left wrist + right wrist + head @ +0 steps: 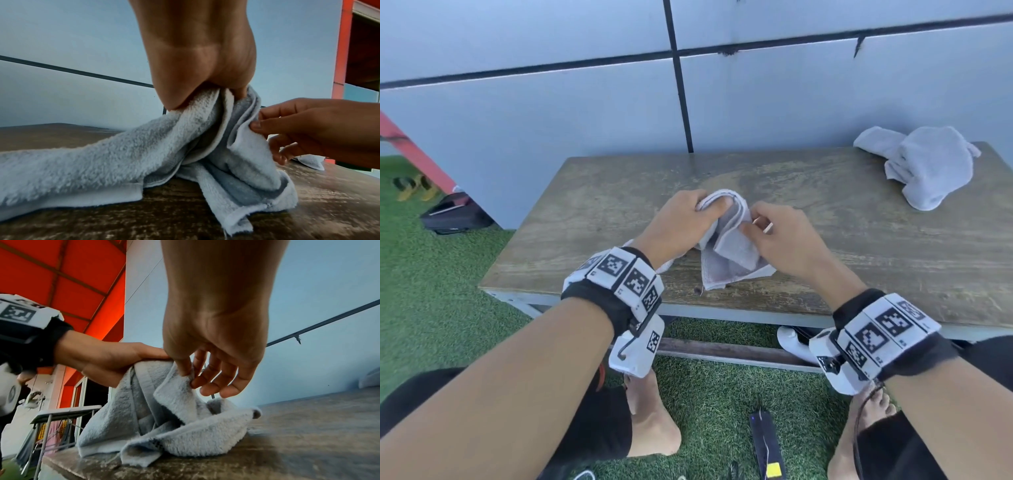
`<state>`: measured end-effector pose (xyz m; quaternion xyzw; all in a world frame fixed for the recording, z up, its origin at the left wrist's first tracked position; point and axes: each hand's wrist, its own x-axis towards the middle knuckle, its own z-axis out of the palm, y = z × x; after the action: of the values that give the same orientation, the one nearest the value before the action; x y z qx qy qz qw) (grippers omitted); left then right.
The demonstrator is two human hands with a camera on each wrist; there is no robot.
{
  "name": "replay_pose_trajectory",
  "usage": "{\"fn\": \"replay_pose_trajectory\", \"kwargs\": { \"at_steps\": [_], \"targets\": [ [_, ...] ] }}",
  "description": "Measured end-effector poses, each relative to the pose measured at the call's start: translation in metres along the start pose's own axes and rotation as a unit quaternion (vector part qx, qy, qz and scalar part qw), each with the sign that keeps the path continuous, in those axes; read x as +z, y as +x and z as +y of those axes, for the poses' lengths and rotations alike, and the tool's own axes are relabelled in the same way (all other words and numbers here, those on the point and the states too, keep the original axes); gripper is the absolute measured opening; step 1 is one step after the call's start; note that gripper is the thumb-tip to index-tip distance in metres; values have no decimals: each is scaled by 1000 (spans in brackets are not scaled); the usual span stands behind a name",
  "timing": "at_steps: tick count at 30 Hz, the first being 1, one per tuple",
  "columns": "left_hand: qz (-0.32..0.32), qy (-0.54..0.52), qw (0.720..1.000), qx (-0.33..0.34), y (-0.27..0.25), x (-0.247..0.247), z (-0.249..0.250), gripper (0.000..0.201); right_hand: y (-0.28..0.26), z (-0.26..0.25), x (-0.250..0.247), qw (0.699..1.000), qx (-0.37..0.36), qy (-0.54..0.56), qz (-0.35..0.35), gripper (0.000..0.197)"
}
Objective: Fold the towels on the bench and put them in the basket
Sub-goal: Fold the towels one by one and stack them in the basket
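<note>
on one wooden desk (825,246) lie two pale towels: one crumpled towel (924,164) at the far right corner, one near-edge towel (736,253) mid-desk, bunched in left hand (681,219) fingers, its edge pinched by right hand (780,236).

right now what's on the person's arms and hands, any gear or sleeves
Both forearms are bare, no sleeves or gloves. Each wrist carries a black strap ringed with white blocks printed with black square code markers: left wrist band, right wrist band. A white camera housing hangs under each band. The left hand and right hand wear nothing.
</note>
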<state>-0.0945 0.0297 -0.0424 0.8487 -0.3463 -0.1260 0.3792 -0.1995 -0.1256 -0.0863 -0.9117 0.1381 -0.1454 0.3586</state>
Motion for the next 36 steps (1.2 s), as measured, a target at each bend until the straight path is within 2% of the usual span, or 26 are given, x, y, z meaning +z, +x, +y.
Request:
{"fn": "replay_pose_trajectory", "kwargs": {
  "at_steps": [4,7,8,9,12,13,14,15,16,18,19,22,25,29,31,33,35,36],
  "targets": [
    [-59,-14,998,-7,-5,-8,-7,47,1,-3,-5,994,33,45,98,13],
    [-104,-1,994,-18,-7,-13,-18,35,-1,-6,-4,982,66,148,96,8],
    [-109,-3,994,-21,-8,-14,-20,35,-3,-7,-3,978,63,180,86,8],
    [-105,-13,994,-23,-9,-13,-22,33,-3,-8,-1,977,53,196,66,20],
    [-76,-65,994,-31,-15,-11,-19,18,-9,-16,5,968,6,238,-77,65],
    [-70,-81,994,-34,-15,-9,-18,18,-10,-16,10,966,-2,234,-112,75],
    [-69,-93,993,-34,-16,-7,-16,18,-12,-17,15,968,-6,215,-130,78],
    [-70,-99,992,-32,-16,-5,-15,19,-13,-17,21,971,-7,198,-135,72],
    [-70,-96,993,-26,-16,-4,-13,20,-14,-18,24,971,-6,196,-136,58],
    [-63,-70,996,-9,-16,0,-10,25,-17,-24,26,973,-1,206,-109,26],
    [-49,-55,997,-3,-16,1,-10,29,-18,-25,25,981,-11,176,-83,19],
    [57,-68,996,-10,-13,-1,-14,33,-16,-19,12,993,-40,108,-3,27],
    [177,-127,974,-62,-4,-16,-23,26,-6,-3,-4,991,21,104,80,28],
    [309,-112,937,-116,5,-53,-32,27,4,22,-29,957,108,122,240,27],
    [351,-110,921,-127,9,-70,-38,26,8,31,-37,937,128,155,287,28],
    [351,-88,922,-139,11,-81,-41,23,9,32,-40,929,133,168,300,24],
    [307,-17,938,-163,10,-78,-42,18,8,28,-36,933,122,179,288,19],
    [284,28,943,-169,7,-73,-40,22,7,25,-32,936,114,189,274,17]
  ]
}}
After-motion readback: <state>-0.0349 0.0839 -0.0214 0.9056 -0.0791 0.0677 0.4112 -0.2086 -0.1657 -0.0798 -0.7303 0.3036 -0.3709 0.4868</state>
